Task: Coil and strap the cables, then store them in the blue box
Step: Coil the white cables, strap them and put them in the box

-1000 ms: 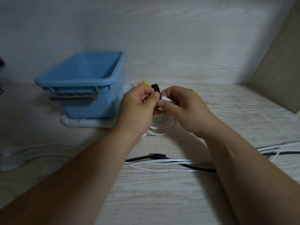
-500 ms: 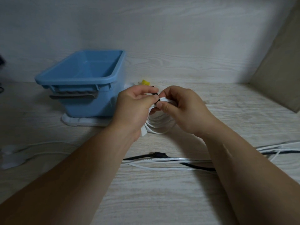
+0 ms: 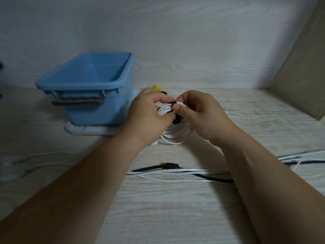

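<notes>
A second earlier the black strap stood up as a loose tail between the fingertips. By this moment I saw it drawn down across the bunched strands of the white cable coil, with its free end poking out below the right thumb. The left hand gripped the coil on its near-left side, fingers curled round the strands. The right hand pinched the strap against the coil between thumb and forefinger. The coil hung in both hands just above the table, a little right of the blue box and not in it.

I judged the wrap nearly closed but not yet pressed shut, so this cable was coiled and about half strapped. I could see nothing inside the box. A loose white cable and a black cable lay uncoiled across the table nearer me, so most of the task remained.
</notes>
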